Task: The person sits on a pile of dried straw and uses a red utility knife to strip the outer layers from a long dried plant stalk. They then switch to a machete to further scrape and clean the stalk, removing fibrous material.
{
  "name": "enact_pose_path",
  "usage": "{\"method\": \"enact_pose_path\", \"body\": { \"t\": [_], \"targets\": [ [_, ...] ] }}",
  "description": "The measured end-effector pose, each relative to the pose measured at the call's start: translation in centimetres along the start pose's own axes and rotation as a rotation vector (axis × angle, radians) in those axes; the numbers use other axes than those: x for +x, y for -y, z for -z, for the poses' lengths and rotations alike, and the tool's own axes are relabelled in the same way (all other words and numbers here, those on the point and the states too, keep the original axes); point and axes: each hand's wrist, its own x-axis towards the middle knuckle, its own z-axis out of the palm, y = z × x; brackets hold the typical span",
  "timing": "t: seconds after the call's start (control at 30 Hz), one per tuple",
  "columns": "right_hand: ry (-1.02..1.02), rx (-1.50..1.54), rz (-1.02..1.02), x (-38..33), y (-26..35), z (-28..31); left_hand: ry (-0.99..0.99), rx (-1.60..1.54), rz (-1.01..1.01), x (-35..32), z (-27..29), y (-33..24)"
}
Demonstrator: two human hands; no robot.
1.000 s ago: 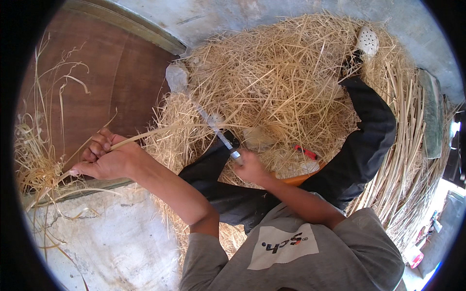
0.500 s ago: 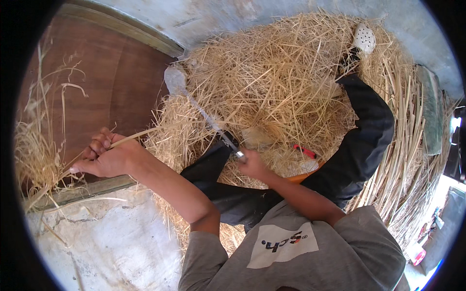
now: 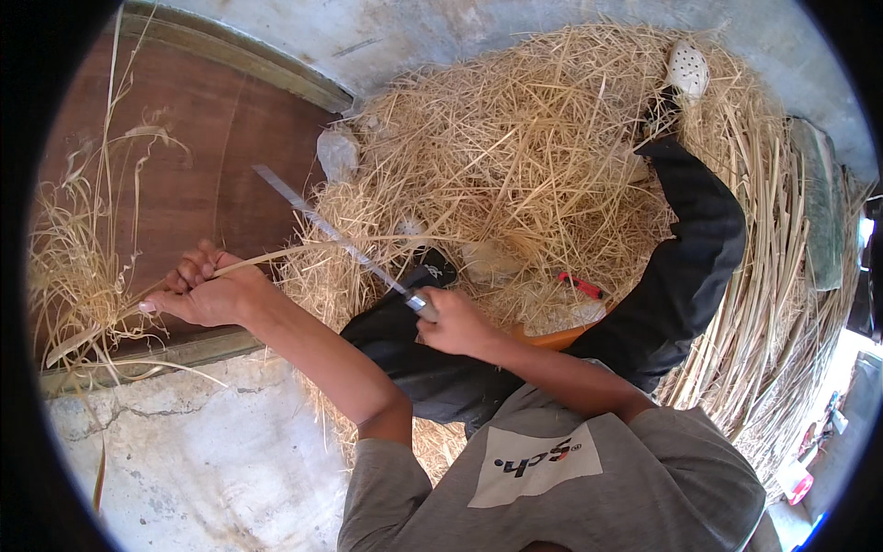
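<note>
My left hand is closed around a long, dry straw stalk in front of the brown door. The stalk's frayed, leafy end spreads out to the left past my fingers. From the other side of the hand, its bare length runs right toward the straw heap. My right hand grips the handle of a long, thin-bladed knife over my dark trouser leg. The blade points up and left and crosses the stalk; whether the two touch I cannot tell.
A big heap of loose straw lies between my legs and the wall. Within it are a red-handled tool and a stone by the door. Long stalks are stacked at the right, beside a greenish slab.
My right hand has moved left and a little down; the knife's blade has swung lower and left, away from the stone. My left hand stays almost in place with the stalk.
</note>
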Motion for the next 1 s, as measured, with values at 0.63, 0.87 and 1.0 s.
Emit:
{"method": "enact_pose_path", "body": {
  "t": [0.63, 0.87, 1.0],
  "targets": [
    [-0.026, 0.004, -0.124, 0.7, -1.4, -0.7, -0.068, -0.001, -0.079, -0.6, -0.1, 0.5],
    [-0.113, -0.077, -0.162, -1.5, -6.9, -0.8, -0.105, -0.012, -0.056, 0.1, 0.2, 0.0],
    [-0.071, -0.133, -0.179, -2.4, -8.4, 0.6, -0.144, 0.015, -0.042, -0.3, -0.1, -0.1]
  ]
}}
